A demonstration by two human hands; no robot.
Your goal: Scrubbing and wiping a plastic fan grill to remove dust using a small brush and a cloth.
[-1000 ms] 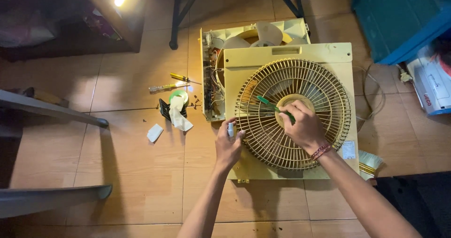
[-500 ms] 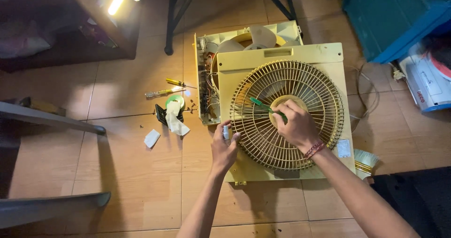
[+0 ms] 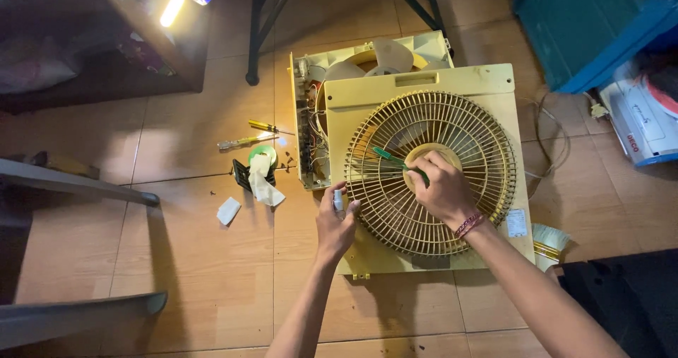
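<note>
A yellow box-fan front panel (image 3: 494,84) with a round slatted grille (image 3: 480,139) lies on the tiled floor, partly over the fan's open housing (image 3: 311,118). My right hand (image 3: 441,188) rests on the grille near its hub and grips a green toothbrush (image 3: 390,158), bristles pointing left on the slats. My left hand (image 3: 337,220) is at the panel's left edge and holds a small white object (image 3: 338,200); I cannot tell what it is.
Two screwdrivers (image 3: 261,133), a green tape roll (image 3: 263,153), a dark small item and paper scraps (image 3: 229,210) lie left of the fan. Pale fan blades (image 3: 385,53) show at the top. A blue bin (image 3: 586,26) stands upper right, chair legs (image 3: 265,26) above, grey bars (image 3: 78,185) left.
My right hand with the toothbrush has shifted slightly on the grille. My left hand stays at the panel's left edge. The view has drifted a little.
</note>
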